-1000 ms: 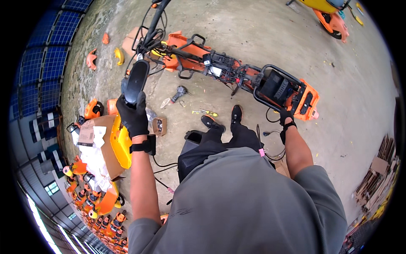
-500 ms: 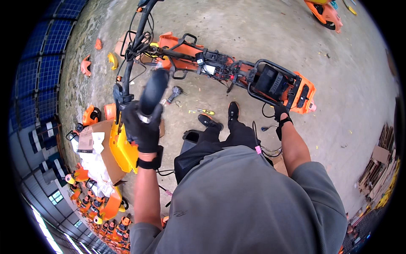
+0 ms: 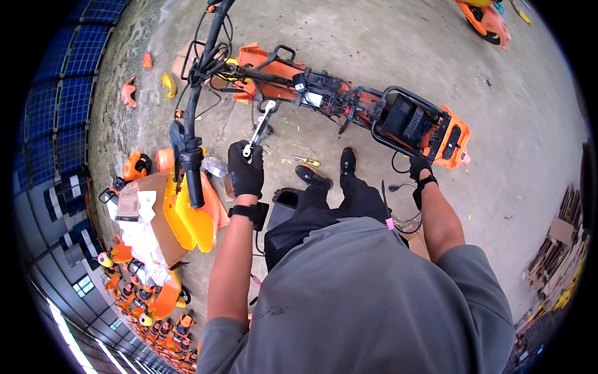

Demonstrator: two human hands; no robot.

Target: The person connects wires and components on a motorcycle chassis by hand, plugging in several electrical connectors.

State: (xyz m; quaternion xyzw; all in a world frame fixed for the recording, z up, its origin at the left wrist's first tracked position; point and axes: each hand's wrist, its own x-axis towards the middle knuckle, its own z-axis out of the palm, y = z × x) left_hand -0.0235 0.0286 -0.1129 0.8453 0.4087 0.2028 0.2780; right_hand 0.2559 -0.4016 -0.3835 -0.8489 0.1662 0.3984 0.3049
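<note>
My gloved left hand (image 3: pixel 248 167) holds a long, narrow silver piece (image 3: pixel 260 129), slanting upward beside the black handlebar and its grip (image 3: pixel 194 181). My gloved right hand (image 3: pixel 420 167) grips the black tubular rear rail (image 3: pixel 391 142) of a stripped scooter frame (image 3: pixel 330 93), which has exposed wiring and orange body panels (image 3: pixel 456 142). A black box (image 3: pixel 402 118) sits inside the rail. A dark tool on the floor is partly hidden behind the silver piece. A yellow-handled screwdriver (image 3: pixel 309 163) lies near my feet.
To my left are a cardboard box (image 3: pixel 156 224) with white wrapping, a yellow panel (image 3: pixel 190 221) and rows of orange scooters (image 3: pixel 165 296). Loose orange and yellow pieces (image 3: pixel 168 84) lie along the floor. Flattened cardboard (image 3: pixel 560 230) is piled at right, and another scooter (image 3: pixel 483 25) stands at upper right.
My left hand has moved right. The black oblong part seen in it earlier no longer shows as such; a slim silver piece shows instead, and the handlebar grip is uncovered.
</note>
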